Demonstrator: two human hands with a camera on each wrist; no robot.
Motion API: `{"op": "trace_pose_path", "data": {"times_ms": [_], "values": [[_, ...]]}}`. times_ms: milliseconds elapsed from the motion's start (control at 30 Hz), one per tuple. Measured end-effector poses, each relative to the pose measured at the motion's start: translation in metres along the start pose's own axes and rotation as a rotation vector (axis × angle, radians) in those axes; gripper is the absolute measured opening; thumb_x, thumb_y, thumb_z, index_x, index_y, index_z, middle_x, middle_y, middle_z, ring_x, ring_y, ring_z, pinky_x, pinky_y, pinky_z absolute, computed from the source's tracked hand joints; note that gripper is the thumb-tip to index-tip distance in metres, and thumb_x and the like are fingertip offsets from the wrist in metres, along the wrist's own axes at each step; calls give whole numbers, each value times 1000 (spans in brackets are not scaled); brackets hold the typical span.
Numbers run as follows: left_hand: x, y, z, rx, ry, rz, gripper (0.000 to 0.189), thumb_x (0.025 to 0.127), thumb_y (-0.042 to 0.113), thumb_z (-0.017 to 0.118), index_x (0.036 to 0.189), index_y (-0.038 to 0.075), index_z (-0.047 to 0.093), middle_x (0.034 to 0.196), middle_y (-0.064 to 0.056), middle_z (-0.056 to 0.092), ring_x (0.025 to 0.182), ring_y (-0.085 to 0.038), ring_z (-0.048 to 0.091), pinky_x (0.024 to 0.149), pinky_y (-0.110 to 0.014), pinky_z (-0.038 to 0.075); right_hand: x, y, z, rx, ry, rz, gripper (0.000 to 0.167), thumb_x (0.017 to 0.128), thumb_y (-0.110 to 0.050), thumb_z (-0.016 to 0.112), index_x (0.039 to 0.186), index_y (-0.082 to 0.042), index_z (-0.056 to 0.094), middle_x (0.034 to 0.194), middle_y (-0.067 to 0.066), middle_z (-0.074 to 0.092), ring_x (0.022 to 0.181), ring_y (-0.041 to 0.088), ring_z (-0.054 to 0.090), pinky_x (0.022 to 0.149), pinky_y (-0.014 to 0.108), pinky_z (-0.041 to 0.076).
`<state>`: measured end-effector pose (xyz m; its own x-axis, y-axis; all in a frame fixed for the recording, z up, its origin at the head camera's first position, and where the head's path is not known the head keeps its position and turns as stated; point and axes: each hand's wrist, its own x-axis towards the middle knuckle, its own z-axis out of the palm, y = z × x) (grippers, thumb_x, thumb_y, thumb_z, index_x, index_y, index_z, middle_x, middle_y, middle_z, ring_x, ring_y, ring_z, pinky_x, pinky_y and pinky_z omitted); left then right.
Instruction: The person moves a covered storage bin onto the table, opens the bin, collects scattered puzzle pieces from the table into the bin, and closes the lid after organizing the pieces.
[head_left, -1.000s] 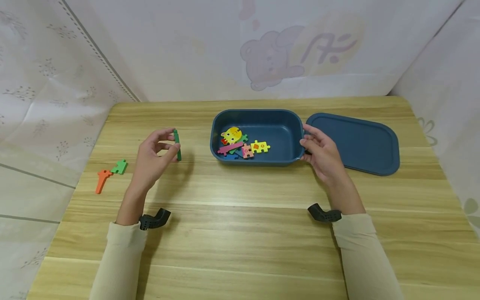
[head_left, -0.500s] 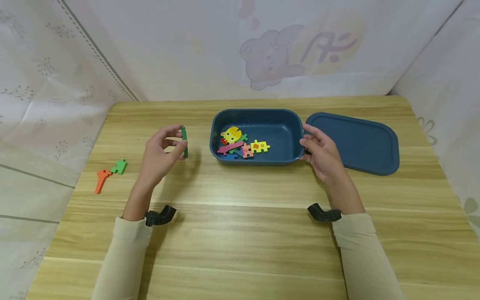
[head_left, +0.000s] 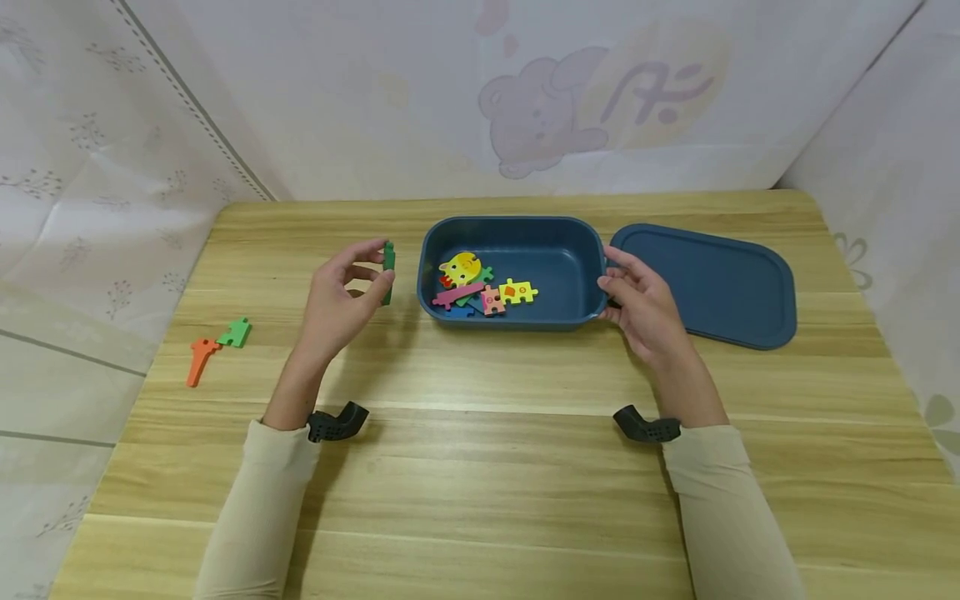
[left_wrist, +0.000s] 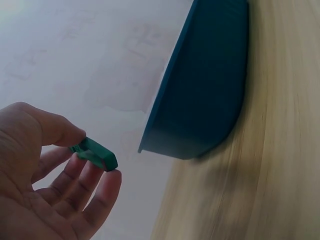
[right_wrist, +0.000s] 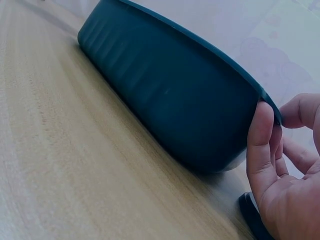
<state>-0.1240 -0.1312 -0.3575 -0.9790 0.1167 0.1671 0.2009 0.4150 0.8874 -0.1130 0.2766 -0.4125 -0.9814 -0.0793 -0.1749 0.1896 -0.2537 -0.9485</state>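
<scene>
My left hand [head_left: 345,296] pinches a green puzzle piece [head_left: 388,273] between thumb and fingers, above the table just left of the blue box [head_left: 555,323]. In the left wrist view the same green piece [left_wrist: 96,154] is held clear of the box's outer wall [left_wrist: 205,85]. My right hand [head_left: 641,304] grips the box's right end, thumb at the rim and fingers under it, as the right wrist view also shows at the box corner [right_wrist: 220,115]. Inside the box, at its left half, lie several puzzle pieces, among them a yellow animal head [head_left: 461,269], a pink strip [head_left: 459,295] and a yellow piece [head_left: 517,291].
An orange puzzle piece [head_left: 200,360] and a light green one [head_left: 236,332] lie on the table at the left. The blue lid [head_left: 712,283] lies flat right of the box, partly behind my right hand. A patterned curtain [head_left: 375,108] hangs behind the table.
My left hand has moved right and slightly away from me, bringing the green puzzle piece closer to the box. My right hand stays on the box's end.
</scene>
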Motion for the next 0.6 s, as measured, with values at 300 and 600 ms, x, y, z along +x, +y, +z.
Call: {"op": "trace_pose_path", "data": {"times_ms": [300,600], "values": [[3,-1,12,95,-10,75,42,100,12,71,141,16,68,125,-12,70,103,-25,71,75,-28,61,1,1,1,-13,-2,6,64,106,-14,65,163,-12,39,111,1,51,74,10,57,61,21,57],[5,5,24,112,-42,171,41,100,5,70,140,12,69,130,-14,68,108,-29,71,87,-50,64,-1,0,2,-18,13,7,62,106,-15,65,163,-12,39,112,1,50,73,9,57,60,20,57]]}}
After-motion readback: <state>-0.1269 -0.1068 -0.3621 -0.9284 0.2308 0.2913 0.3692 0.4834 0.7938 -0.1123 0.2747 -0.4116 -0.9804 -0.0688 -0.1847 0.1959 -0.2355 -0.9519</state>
